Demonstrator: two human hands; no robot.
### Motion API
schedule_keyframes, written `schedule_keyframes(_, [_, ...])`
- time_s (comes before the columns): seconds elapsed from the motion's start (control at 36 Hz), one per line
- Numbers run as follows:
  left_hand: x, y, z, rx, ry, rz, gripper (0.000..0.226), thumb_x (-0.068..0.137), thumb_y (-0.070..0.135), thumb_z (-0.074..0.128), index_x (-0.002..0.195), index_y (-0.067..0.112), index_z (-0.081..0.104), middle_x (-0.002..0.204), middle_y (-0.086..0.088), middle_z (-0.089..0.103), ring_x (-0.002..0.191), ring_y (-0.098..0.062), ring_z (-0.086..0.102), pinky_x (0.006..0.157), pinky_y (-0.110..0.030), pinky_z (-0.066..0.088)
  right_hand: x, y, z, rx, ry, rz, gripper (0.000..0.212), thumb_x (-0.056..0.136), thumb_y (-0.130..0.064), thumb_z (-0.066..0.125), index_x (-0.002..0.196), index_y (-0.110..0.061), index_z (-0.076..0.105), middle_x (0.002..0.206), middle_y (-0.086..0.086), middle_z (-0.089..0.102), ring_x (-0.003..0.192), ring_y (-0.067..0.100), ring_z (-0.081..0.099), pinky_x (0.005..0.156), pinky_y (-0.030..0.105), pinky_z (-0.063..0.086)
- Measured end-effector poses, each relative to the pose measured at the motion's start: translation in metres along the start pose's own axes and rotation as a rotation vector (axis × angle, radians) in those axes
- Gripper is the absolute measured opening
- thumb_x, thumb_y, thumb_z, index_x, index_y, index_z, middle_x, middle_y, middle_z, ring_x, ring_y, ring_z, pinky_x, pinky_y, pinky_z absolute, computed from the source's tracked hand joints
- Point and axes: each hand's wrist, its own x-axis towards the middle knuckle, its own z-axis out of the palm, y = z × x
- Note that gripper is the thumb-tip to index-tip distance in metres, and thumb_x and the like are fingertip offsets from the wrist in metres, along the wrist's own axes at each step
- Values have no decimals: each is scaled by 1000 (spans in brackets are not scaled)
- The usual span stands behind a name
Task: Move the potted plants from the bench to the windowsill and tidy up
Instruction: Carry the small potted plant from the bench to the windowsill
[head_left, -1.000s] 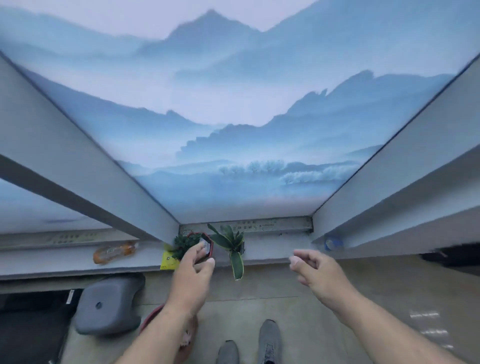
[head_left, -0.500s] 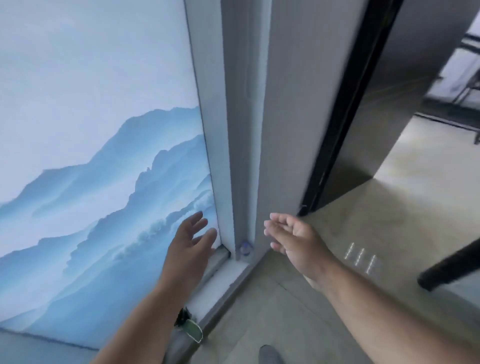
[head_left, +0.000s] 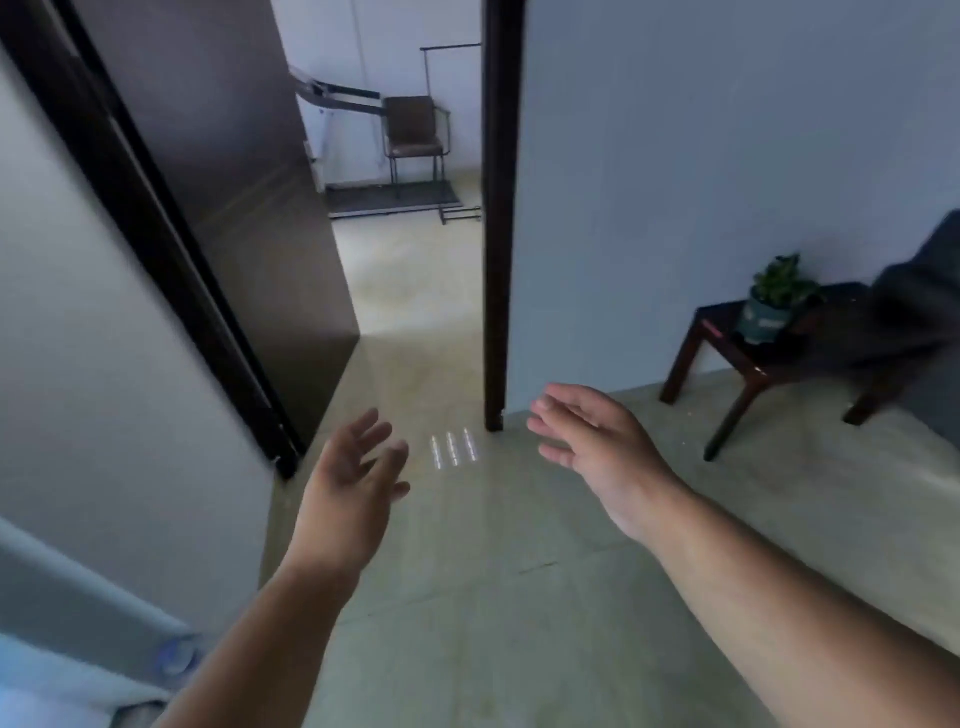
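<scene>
A potted plant (head_left: 770, 304) with green leaves in a teal pot stands on a dark wooden bench (head_left: 727, 343) against the right wall. My left hand (head_left: 353, 483) hangs in the air over the floor, fingers spread and holding nothing. My right hand (head_left: 597, 441) is held out beside it, fingers loose, also holding nothing. Both hands are well short of the bench, which lies to the right and farther away. The windowsill (head_left: 62, 613) shows only as a pale strip at the lower left corner.
An open doorway (head_left: 415, 291) lies straight ahead, with a dark door leaf (head_left: 249, 208) swung open on the left. A chair (head_left: 415, 135) stands in the room beyond. A dark sofa arm (head_left: 924, 301) overlaps the bench's right end. Pale tiled floor (head_left: 493, 597) spreads below.
The view has swung right from the windowsill and its plants to the doorway and bench. My left hand let go of the pot on the sill; both hands now hang free.
</scene>
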Motion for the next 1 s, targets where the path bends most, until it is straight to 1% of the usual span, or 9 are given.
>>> schedule_keyframes(0.08, [10,5,78,-15,-122,-3,39,94,25,69,125,44,56,128,13,65,106,-6,71,86,-37,60,-8,-6,-77,44,153,-10,40,95,-30,69,130,-16,60,125,4,70,111,13,71,99,41,56])
schedule_keyframes(0.17, [10,8,174,-24,-245,6,40,96,22,66,131,36,53,128,10,64,108,-9,70,81,-32,61,-17,-6,-163,79,284,-17,32,97,-28,66,126,-18,61,125,5,70,112,15,70,99,41,56])
schedule_keyframes(0.31, [-5,6,305,-19,-364,-36,40,95,21,67,130,36,54,131,8,63,110,-10,68,90,-41,60,-28,-4,-285,123,432,-14,21,98,-26,64,119,-22,60,120,2,71,110,12,70,96,36,55])
schedule_keyframes(0.44, [-14,4,420,-4,-454,-36,38,95,24,67,127,40,54,129,11,63,108,-8,70,84,-35,61,-30,4,-400,131,544,-7,27,98,-27,64,124,-21,59,118,2,72,108,10,72,94,34,56])
schedule_keyframes(0.5, [-18,6,460,-1,-482,-39,37,95,24,66,126,40,53,129,10,62,109,-11,69,86,-37,61,-28,5,-439,134,583,1,34,98,-28,64,130,-17,59,118,1,72,107,10,72,92,33,56])
schedule_keyframes(0.56, [-19,8,492,26,-517,-42,36,95,25,66,124,42,52,130,10,62,110,-11,68,88,-39,60,-23,4,-472,148,618,7,38,98,-29,64,133,-15,58,120,2,72,107,11,72,92,32,56])
schedule_keyframes(0.72, [4,10,563,103,-581,-5,37,95,27,67,113,55,52,128,19,62,102,1,69,84,-34,62,12,10,-542,147,637,28,41,97,-35,65,134,-19,58,123,0,72,109,10,71,95,34,56])
schedule_keyframes(0.89, [60,1,628,181,-587,-6,40,94,34,66,129,45,50,133,13,59,107,-8,69,87,-37,62,73,14,-586,146,641,53,47,97,-38,64,138,-16,56,126,-1,70,110,10,71,92,32,58])
schedule_keyframes(1.0, [107,-3,678,131,-585,-27,43,96,32,64,136,37,50,133,10,60,108,-9,68,80,-29,61,110,6,-616,98,680,74,46,97,-40,64,137,-18,57,127,-1,70,110,12,72,98,39,57])
